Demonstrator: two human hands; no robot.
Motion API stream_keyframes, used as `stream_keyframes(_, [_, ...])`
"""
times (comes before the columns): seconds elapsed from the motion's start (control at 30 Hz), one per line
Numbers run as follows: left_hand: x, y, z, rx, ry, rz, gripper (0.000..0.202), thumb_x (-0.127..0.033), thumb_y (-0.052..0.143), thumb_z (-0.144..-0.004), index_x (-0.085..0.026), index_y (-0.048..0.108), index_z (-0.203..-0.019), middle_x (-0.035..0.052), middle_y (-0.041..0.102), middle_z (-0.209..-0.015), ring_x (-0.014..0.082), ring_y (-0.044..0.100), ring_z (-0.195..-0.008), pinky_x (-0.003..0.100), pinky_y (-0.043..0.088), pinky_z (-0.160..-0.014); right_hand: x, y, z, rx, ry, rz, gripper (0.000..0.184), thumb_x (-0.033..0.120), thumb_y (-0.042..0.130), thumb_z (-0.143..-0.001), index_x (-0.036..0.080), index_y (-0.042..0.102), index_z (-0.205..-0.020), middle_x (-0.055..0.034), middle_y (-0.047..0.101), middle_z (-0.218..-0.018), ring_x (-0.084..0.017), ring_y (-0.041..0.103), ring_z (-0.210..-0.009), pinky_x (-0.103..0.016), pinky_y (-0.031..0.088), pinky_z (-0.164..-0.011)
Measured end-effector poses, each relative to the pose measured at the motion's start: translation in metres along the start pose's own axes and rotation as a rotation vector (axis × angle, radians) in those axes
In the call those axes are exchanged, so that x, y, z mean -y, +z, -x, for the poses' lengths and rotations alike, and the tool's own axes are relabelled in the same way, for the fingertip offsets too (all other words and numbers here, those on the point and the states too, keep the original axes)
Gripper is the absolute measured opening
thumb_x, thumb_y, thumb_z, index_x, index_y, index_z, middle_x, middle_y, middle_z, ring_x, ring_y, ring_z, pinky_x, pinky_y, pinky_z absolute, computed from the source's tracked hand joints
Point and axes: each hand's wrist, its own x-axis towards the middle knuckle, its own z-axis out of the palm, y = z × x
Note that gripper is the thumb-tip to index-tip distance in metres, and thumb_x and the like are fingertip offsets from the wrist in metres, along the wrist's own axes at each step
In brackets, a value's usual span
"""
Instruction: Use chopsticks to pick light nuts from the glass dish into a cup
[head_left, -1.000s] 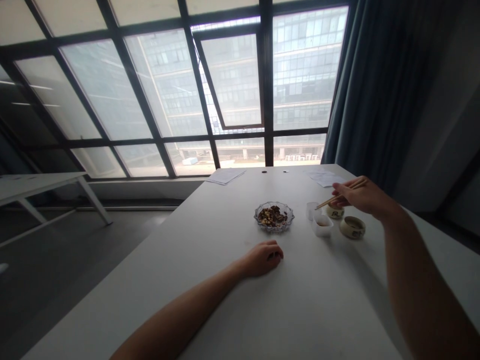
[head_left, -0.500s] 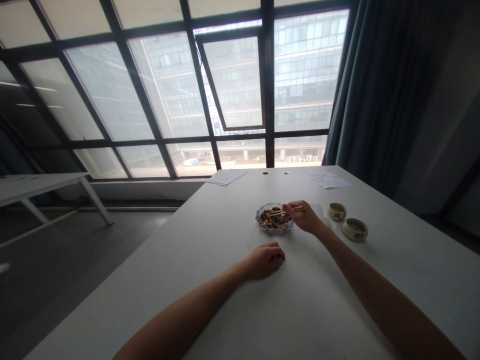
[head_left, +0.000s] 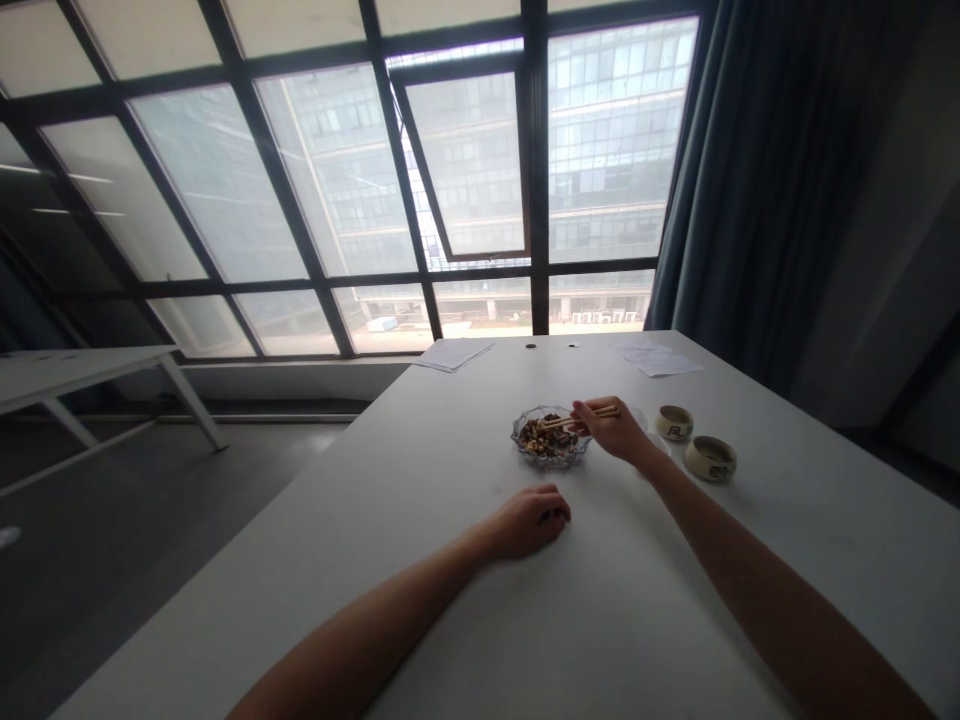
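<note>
Grasping chopsticks [head_left: 562, 421] over glass bowl [head_left: 553, 463]: right fingers [head_left: 582, 410]. Left fingers [head_left: 553, 495] slackly curled. 2 cups [head_left: 674, 430] bear characters, unreadable.

The left forearm [head_left: 390, 625], bare, slants in from the near left of the glass bowl [head_left: 551, 464], and its hand [head_left: 529, 520] lies just short of the bowl's near side, back upward, fingers loosely curled; how fully they close is unclear. The bare right forearm [head_left: 739, 555] slants in from the bowl's near right, its hand [head_left: 609, 430] at the bowl's right rim, fingers pinched together.
</note>
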Motion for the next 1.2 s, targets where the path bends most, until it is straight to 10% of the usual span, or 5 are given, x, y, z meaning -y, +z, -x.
stream_keyframes(0.33, [0.0,0.002,0.001,0.001,-0.004,0.003,0.017,-0.014,0.059,-0.09,-0.017,0.072,-0.1,0.0052,0.066,-0.097,0.0147,0.06,-0.082,0.021,0.048,-0.076,0.078,-0.104,0.018,-0.174,0.195,0.239,0.032,0.045,0.078,-0.088,0.014,0.076,-0.077,-0.0167,0.078,-0.077,-0.029,0.078,-0.068,-0.036,0.067,-0.059])
stream_keyframes(0.67, [0.004,0.005,0.002,0.002,-0.021,0.005,0.017,-0.014,0.059,-0.09,-0.018,0.072,-0.101,0.0044,0.066,-0.097,0.0137,0.06,-0.08,0.021,0.047,-0.075,0.065,-0.144,0.02,-0.141,0.314,0.391,0.036,0.049,0.082,-0.079,0.013,0.076,-0.075,-0.0207,0.077,-0.078,-0.032,0.076,-0.063,-0.04,0.065,-0.056])
stream_keyframes(0.87, [0.003,0.004,0.001,0.003,-0.011,0.0,0.016,-0.015,0.059,-0.091,-0.018,0.072,-0.101,0.0044,0.066,-0.097,0.0142,0.06,-0.081,0.021,0.047,-0.075,0.064,-0.13,0.017,-0.154,0.232,0.386,0.038,0.055,0.08,-0.081,0.017,0.076,-0.077,-0.0157,0.077,-0.074,-0.03,0.077,-0.064,-0.041,0.066,-0.057])
stream_keyframes(1.2, [0.0,0.003,0.0,-0.006,-0.01,-0.007,0.017,-0.015,0.059,-0.091,-0.018,0.071,-0.101,0.0047,0.066,-0.098,0.0142,0.06,-0.081,0.022,0.048,-0.077,0.03,-0.031,0.004,0.228,-0.187,0.298,0.05,0.063,0.065,-0.09,0.015,0.076,-0.083,-0.0111,0.077,-0.076,-0.027,0.076,-0.074,-0.033,0.059,-0.064])
